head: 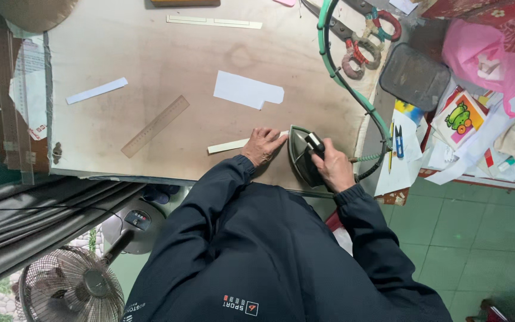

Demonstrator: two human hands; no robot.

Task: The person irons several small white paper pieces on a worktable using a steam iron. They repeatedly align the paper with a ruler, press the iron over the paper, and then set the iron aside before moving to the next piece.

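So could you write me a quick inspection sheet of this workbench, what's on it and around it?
Surface: pale, stained wooden board, bare in most parts.
Job's things: dark metal flat iron; narrow cream paper strip lying beside its tip.
Clutter: clear plastic ruler, white paper piece, large scissors with wrapped handles, small blue snips, pink plastic bag, printed cards.
Grips: left hand pressed flat on the strip; right hand closed around the iron's handle.
Cables: green cord curving from the board's top edge to the iron.
Surroundings: green tiled floor, electric fan below the bench.
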